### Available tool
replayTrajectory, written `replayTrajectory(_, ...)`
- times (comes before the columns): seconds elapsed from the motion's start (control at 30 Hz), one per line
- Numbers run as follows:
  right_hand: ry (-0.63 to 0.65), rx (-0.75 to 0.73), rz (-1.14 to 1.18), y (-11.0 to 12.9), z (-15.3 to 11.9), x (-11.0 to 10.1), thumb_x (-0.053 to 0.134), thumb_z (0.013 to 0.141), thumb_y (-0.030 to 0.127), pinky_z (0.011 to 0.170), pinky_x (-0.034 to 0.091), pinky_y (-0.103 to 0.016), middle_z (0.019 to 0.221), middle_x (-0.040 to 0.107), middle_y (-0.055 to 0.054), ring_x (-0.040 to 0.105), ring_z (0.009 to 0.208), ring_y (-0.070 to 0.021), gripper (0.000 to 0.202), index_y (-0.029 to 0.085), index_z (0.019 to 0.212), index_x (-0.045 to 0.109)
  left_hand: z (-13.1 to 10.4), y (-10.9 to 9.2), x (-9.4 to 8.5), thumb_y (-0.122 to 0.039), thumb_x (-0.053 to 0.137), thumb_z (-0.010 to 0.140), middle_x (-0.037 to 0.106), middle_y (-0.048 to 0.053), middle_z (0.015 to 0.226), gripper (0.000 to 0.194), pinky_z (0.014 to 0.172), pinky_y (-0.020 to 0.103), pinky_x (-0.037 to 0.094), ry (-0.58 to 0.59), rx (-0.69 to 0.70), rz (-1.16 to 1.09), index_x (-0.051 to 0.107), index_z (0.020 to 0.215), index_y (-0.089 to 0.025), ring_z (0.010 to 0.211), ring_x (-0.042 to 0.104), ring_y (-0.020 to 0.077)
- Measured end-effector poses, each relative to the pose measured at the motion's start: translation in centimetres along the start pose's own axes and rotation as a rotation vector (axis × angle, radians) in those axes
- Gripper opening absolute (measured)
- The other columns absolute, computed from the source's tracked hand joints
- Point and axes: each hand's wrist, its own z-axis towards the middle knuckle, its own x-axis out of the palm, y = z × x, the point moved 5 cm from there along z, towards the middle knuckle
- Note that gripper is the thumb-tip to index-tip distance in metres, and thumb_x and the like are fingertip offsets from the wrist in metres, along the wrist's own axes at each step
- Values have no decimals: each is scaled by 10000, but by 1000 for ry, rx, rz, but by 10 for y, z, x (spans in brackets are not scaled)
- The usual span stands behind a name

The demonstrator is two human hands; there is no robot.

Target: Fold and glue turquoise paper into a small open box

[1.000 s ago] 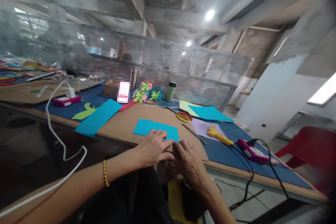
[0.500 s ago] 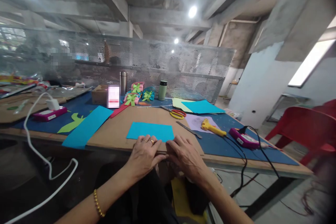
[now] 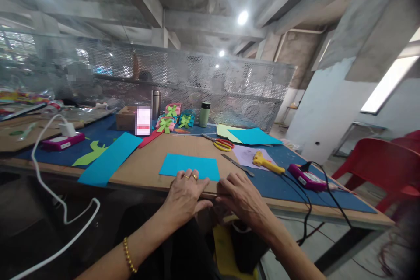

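Observation:
A blue paper rectangle [image 3: 188,165] lies on the brown cardboard sheet [image 3: 141,170] at the table's front edge. My left hand [image 3: 187,194] rests on the paper's lower edge, fingers curled, thumb stretched along the front of the board. Just right of the paper's corner, my right hand [image 3: 239,192] bends its fingers over the cardboard's edge. Whether anything thin is under either hand's fingertips is hidden. A small gap separates the two hands. Behind my right hand lies a metal blade [image 3: 236,165], with red and yellow scissors [image 3: 223,144] farther back.
A yellow glue gun [image 3: 267,162] lies on lilac paper, its cord running off the right edge. Purple power strips [image 3: 306,177] sit at both sides. A long blue strip [image 3: 111,157], a green bottle [image 3: 204,114], a steel flask [image 3: 156,104] and bow-topped pieces [image 3: 166,124] stand around.
My right hand has moved slightly right and down, widening the gap between the hands. The left hand has shifted a little to the right. The view has moved slightly.

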Motion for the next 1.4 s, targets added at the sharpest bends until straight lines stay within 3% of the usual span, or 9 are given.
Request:
replayTrajectory(0.17, -89, 58, -30, -19, -14, -14, 583, 930, 438, 739, 364, -331, 914, 595, -56, 527, 864, -217, 231, 217, 880, 632, -3, -1, 4, -578, 628, 832, 599, 107, 1166, 576, 944, 478, 373, -21, -9, -6, 557, 1322, -283, 1079, 508, 310)
replayTrajectory(0.4, -124, -90, 51, 14, 14, -4, 538, 962, 424, 788, 376, -344, 963, 638, -69, 550, 899, -215, 243, 203, 988, 635, -3, -1, 11, -546, 663, 822, 590, 118, 1191, 617, 939, 504, 402, -41, -11, 9, 522, 1379, -324, 1099, 522, 325)
replayTrajectory(0.63, -215, 29, -75, -19, -7, -4, 555, 957, 377, 745, 356, -349, 825, 604, -56, 542, 813, -217, 256, 188, 794, 612, -3, -4, 16, -580, 682, 783, 583, 130, 1245, 651, 1005, 536, 392, -83, -21, 21, 539, 1357, -308, 1166, 516, 340)
replayTrajectory(0.77, -250, -83, -2, -13, 9, -12, 488, 989, 286, 758, 395, -333, 911, 624, -83, 553, 863, -213, 200, 186, 911, 643, -1, -9, 14, -564, 688, 787, 579, 146, 1265, 653, 1006, 552, 392, -53, -26, 26, 539, 1353, -273, 1174, 514, 349)
replayTrajectory(0.87, -148, -190, 43, 1, 31, -4, 482, 973, 189, 770, 427, -314, 967, 637, -93, 571, 889, -203, 175, 180, 1006, 654, 2, -9, 5, -531, 679, 813, 602, 142, 1211, 620, 971, 531, 418, 14, -17, -5, 541, 1340, -234, 1125, 530, 336)
replayTrajectory(0.97, 5, -221, 63, 7, 45, 8, 491, 950, 147, 744, 434, -284, 938, 638, -85, 583, 863, -184, 176, 174, 947, 664, 3, 6, -7, -530, 612, 867, 608, 117, 1190, 548, 942, 486, 442, 38, 16, -112, 546, 1331, -245, 1087, 541, 300)
replayTrajectory(1.1, 109, -198, 31, 6, 49, 9, 504, 918, 113, 723, 424, -259, 890, 631, -85, 589, 852, -173, 169, 163, 894, 663, 2, 58, -20, -310, 574, 932, 599, 109, 1231, 251, 987, 457, 412, 0, -2, -164, 663, 1150, -222, 1164, 520, 281)
replayTrajectory(1.23, 114, -206, -47, 11, 51, 2, 497, 890, 86, 654, 401, -267, 835, 639, -84, 586, 773, -172, 183, 159, 825, 652, 1, 100, -16, -272, 605, 910, 650, 55, 1133, 200, 918, 423, 432, 170, -6, -237, 702, 1083, -249, 1069, 581, 255)
replayTrajectory(1.4, 34, -158, -88, 11, 56, -1, 512, 860, 92, 601, 389, -282, 781, 659, -75, 583, 687, -169, 182, 164, 770, 653, 3, 104, -17, -255, 578, 922, 658, 39, 1100, 217, 914, 395, 430, 145, -6, -275, 706, 1097, -270, 1054, 578, 237)
